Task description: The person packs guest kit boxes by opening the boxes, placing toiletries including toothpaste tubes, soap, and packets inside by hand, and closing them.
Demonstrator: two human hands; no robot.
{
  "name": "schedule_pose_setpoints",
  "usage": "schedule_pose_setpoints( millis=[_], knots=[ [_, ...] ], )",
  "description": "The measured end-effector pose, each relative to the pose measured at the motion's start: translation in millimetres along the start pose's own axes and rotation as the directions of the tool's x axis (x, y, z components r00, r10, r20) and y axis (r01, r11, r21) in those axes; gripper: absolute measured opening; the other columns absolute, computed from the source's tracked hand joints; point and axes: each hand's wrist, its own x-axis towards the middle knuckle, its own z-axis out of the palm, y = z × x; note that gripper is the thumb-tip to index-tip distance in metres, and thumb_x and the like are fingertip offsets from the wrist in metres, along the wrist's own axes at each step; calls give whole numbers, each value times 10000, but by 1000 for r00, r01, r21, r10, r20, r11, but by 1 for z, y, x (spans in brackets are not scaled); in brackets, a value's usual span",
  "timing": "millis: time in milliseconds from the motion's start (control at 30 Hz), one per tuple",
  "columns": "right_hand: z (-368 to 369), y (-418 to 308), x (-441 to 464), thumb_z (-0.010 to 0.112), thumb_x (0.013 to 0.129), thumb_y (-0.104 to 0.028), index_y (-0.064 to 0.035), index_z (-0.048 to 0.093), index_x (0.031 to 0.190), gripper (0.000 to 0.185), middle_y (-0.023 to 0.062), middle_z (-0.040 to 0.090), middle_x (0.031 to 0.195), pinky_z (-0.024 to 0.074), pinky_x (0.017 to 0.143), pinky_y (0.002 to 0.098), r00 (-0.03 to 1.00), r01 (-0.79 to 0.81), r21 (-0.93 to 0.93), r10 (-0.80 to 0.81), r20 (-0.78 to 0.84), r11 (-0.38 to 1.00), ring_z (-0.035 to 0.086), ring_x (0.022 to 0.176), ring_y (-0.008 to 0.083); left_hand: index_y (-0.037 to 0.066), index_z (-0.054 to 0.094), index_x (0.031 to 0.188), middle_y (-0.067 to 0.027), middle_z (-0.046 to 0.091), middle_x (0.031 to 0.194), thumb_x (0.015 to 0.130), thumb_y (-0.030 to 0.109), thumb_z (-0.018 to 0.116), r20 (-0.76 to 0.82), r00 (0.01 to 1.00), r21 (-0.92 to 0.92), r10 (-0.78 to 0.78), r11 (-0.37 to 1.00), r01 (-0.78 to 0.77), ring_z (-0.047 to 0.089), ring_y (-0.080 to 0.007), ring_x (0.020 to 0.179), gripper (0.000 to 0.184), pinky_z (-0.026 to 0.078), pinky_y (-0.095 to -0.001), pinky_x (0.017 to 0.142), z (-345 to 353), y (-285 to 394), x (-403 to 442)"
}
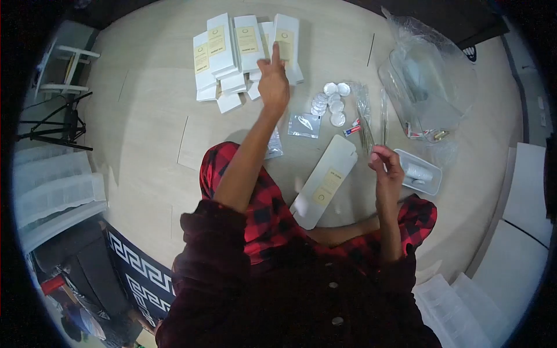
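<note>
My left hand (274, 84) reaches over a pile of white boxes (220, 43) with pale yellow labels. Its index finger is stretched out along the label of the rightmost box (289, 26), and the thumb is spread; whether it touches cannot be told. My right hand (387, 165) is closed in a pinch beside the lower end of a bundle of thin sticks (364, 113) in clear wrap. What it holds, if anything, is unclear; a narrow clear sleeve (383, 116) rises just above it. Below lies a flattened white box (316, 203) with a yellow label.
Several silver foil discs (336, 107), a silver packet (304, 125) and small red-and-blue tubes (352, 130) lie on the floor. A white tray (432, 187) holds a white roll. A large clear plastic bag (420, 75) stands at right, a black tripod (58, 124) at left.
</note>
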Motion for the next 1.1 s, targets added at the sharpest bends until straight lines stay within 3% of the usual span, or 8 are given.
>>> schedule_pose_setpoints(
  millis=[67, 200, 267, 367, 467, 633, 800, 1100],
  knots=[
    [-8, 24, 6, 623, 825, -75, -27, 605, 1018, 199, 70, 556, 1038, 477, 687, 252, 997, -7, -316, 32, 75, 949, 559, 897, 153, 144, 439, 1307, -145, 453, 1082, 903, 208, 476, -119, 896, 318, 427, 872, -373, 584, -331, 796, 411, 509, -442, 590, 24, -31, 13],
    [6, 39, 2, 707, 749, -118, -26, 597, 1041, 325, 129, 526, 1111, 479, 729, 317, 972, -75, -494, 175, 160, 866, 547, 966, 226, 84, 503, 1234, -166, 419, 1219, 832, 163, 562, 40, 938, 529, 345, 789, -312, 497, -330, 1008, 413, 471, -433, 719, 12, -18, 12],
    [20, 41, 1, 788, 627, -179, -38, 585, 1070, 508, 147, 501, 1154, 444, 811, 392, 924, 383, -672, -259, 283, 633, 511, 1027, 300, 55, 495, 1228, -169, 416, 1239, 806, 168, 593, -5, 930, 499, 367, 807, -316, 472, -333, 1040, 448, 450, -431, 761, 8, -9, 1],
    [30, 41, 2, 823, 537, -231, -41, 573, 1085, 631, 136, 462, 1221, 407, 839, 425, 919, 391, -787, -167, 356, 478, 474, 1062, 317, -10, 451, 1241, -178, 408, 1272, 731, 200, 673, -29, 914, 305, 406, 874, -378, 439, -334, 1076, 594, 418, -440, 824, -16, 18, -55],
    [33, 36, -4, 826, 527, -237, -32, 578, 1051, 614, 132, 455, 1211, 416, 795, 415, 898, 438, -823, -155, 411, 362, 482, 1040, 305, -2, 364, 1302, -203, 378, 1297, 674, 216, 730, 399, 900, 175, 175, 949, -262, 414, -351, 1134, 760, 405, -440, 873, -40, 28, -150],
    [39, 52, 6, 818, 543, -215, -27, 601, 918, 472, 124, 502, 1070, 426, 748, 409, 927, 359, -836, -53, 372, 416, 503, 1009, 309, -91, 162, 1355, -251, 231, 1386, 608, 217, 782, 656, 750, 58, 81, 986, -158, 301, -413, 1248, 1018, 367, -476, 961, -39, 10, -271],
    [35, 28, 18, 763, 636, -229, -15, 600, 840, 338, 130, 544, 939, 446, 739, 416, 932, 269, -825, 80, 352, 496, 552, 925, 314, -102, 61, 1369, -268, 38, 1448, 640, 233, 785, 670, 742, 305, 0, 912, -276, 201, -430, 1310, 1081, 288, -590, 980, -32, 8, -285],
    [8, 10, 2, 695, 730, -164, -34, 610, 942, 263, 148, 632, 749, 483, 661, 350, 856, 299, -449, -30, 515, 842, 629, 710, 274, -36, 99, 1385, -233, 255, 1377, 611, 204, 790, 384, 914, 83, 131, 981, -176, 302, -392, 1261, 1066, 322, -539, 960, -43, 26, -278]
  ],
)
